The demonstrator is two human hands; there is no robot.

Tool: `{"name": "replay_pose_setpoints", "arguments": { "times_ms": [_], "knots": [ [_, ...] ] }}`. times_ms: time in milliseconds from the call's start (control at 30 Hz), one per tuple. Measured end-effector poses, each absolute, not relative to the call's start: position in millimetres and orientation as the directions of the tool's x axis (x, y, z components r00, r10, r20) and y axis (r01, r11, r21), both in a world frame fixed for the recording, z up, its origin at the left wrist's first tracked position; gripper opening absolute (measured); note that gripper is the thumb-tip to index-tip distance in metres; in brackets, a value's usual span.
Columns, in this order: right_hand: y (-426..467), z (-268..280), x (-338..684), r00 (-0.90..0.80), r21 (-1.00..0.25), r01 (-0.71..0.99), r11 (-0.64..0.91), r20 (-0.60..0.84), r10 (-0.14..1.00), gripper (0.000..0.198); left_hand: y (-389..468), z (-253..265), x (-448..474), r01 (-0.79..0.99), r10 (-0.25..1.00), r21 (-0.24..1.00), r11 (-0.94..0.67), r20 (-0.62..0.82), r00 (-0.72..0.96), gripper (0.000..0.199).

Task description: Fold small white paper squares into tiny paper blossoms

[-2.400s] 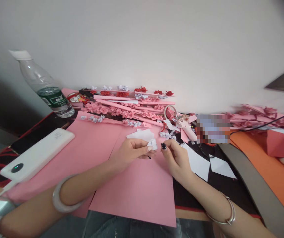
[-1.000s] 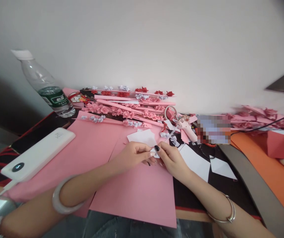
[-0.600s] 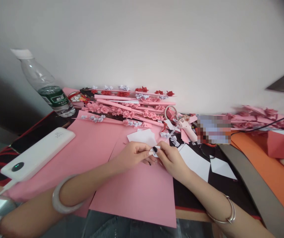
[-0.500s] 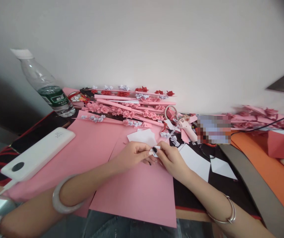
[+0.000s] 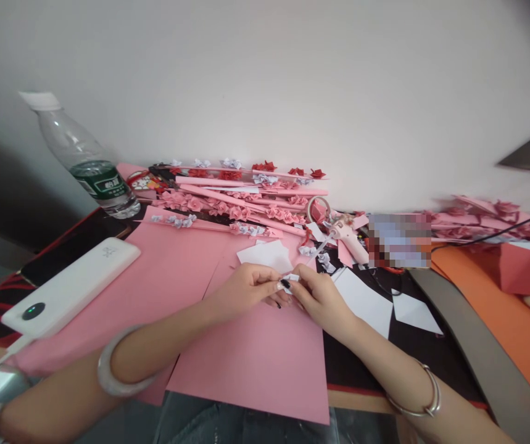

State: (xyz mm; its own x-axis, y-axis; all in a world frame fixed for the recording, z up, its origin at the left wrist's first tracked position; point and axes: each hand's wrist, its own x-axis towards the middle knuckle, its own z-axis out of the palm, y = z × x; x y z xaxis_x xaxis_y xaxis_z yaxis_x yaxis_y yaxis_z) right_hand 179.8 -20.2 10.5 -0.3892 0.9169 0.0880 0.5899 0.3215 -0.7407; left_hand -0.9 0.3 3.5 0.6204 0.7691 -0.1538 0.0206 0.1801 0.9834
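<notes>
Folded white paper (image 5: 293, 279), a small piece, is pinched between your two hands just right of the centre of the frame, raised in front of the pink paper. Your left hand (image 5: 248, 287) grips it narrowly between thumb and fingers from the left side. Your right hand (image 5: 322, 299) meets it from the right, its dark-nailed thumb pressed on the front of the piece, so both hands hold it and nearly touch each other. Your fingers cover much of it, so you cannot tell its full shape.

Beneath your arms, pink paper sheets (image 5: 265, 364) fill the lower centre and spread to the left. A white paper sheet (image 5: 267, 254) lies just behind your left hand, and more white sheets (image 5: 369, 302) lie right of your right hand on the black mat (image 5: 352, 364).

Behind your hands, pink paper flowers (image 5: 239, 213) lie along the wall among rolled pink stems, with a pink glue gun (image 5: 351, 242) to their right. You have a plastic bottle (image 5: 100, 179) standing at upper left, a white power bank (image 5: 73, 287) at left and an orange sheet (image 5: 500, 320) at right.
</notes>
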Motion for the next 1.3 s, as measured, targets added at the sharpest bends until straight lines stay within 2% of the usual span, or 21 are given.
{"name": "replay_pose_setpoints", "arguments": {
  "times_ms": [233, 467, 800, 1000, 1100, 1300],
  "knots": [
    [-22, 12, 179, -0.433, -0.684, 0.614, 0.394, 0.125, 0.893, 0.014, 0, 5, 0, 0.041, 0.759, 0.982, 0.183, -0.168, 0.629, 0.022],
    [-24, 12, 179, -0.347, -0.752, 0.566, 0.337, 0.153, 0.925, 0.023, 1, 6, -1, -0.048, 0.798, 0.988, 0.144, -0.087, 0.597, 0.024],
    [-30, 17, 178, -0.249, -0.680, 0.629, 0.376, 0.282, 0.927, 0.015, -3, 11, 0, -0.039, 0.767, 0.991, 0.129, -0.075, 0.637, 0.022],
    [-27, 15, 180, -0.332, -0.604, 0.666, 0.437, 0.284, 0.899, 0.015, 0, 8, 1, 0.011, 0.808, 0.999, 0.032, -0.032, 0.589, 0.021],
    [-27, 13, 181, -0.365, -0.630, 0.631, 0.453, 0.275, 0.890, 0.014, 1, 7, 0, 0.071, 0.820, 0.996, 0.049, -0.081, 0.567, 0.017],
    [-32, 16, 182, -0.243, -0.776, 0.519, 0.358, 0.267, 0.933, 0.011, 1, 8, -2, 0.039, 0.850, 0.996, 0.080, -0.088, 0.520, 0.022]
  ]
}}
